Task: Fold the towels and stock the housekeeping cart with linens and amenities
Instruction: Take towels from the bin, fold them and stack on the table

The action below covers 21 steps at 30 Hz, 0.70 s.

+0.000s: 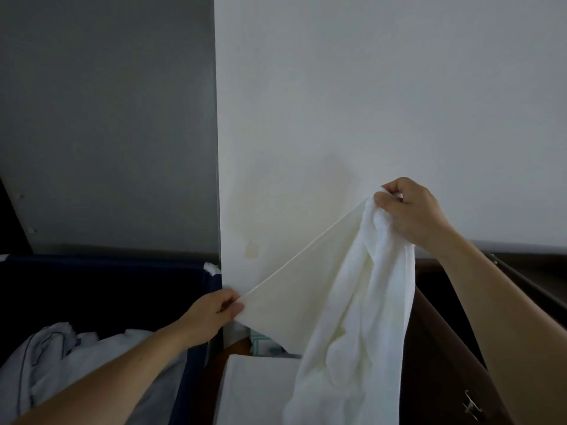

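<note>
A white towel [346, 302] hangs in the air in front of a white wall. My right hand [411, 210] grips one bunched corner of it up high at the right. My left hand [211, 311] pinches another corner lower at the left. The towel's top edge runs taut and slanted between the two hands. The rest of the cloth droops in folds below my right hand and hides part of what lies under it.
A dark blue bin [107, 289] at the left holds crumpled white linen [67, 357]. A flat white folded piece [254, 391] lies below the towel. A dark brown cabinet [445, 348] with a metal handle [471, 406] stands at the right.
</note>
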Motion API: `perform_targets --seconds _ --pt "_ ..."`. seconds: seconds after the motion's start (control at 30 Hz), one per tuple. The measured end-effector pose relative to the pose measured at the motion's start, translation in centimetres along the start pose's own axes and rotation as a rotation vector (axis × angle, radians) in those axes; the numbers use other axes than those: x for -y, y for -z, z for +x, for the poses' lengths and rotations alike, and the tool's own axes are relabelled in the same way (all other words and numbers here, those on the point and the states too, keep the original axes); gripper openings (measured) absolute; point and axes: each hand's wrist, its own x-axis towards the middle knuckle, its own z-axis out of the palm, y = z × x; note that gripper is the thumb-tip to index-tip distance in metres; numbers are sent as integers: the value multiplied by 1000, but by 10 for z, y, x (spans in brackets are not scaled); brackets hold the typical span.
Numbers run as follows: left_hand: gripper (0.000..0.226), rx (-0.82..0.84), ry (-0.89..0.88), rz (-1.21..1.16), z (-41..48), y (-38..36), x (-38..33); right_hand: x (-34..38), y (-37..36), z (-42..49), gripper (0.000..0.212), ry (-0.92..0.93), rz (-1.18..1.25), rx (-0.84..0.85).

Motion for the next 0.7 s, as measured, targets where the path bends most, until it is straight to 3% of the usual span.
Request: perform_targets --seconds 0.17,0.33,0.43,0.63,0.7 --pt "15 -154 39 -138 -4 4 7 2 2 1 17 -9 -7 -21" --pt "19 -424 85 -758 8 12 -18 1 10 6 14 -54 31 -80" --pt "26 -471 69 -1028 15 39 -51 0 22 12 13 -101 107 -156" --pt "24 -580 -147 -1164 12 112 -136 9 55 26 12 -95 197 -382" --pt "18 -562 -146 -1180 13 116 -153 9 51 28 15 -120 195 -443"
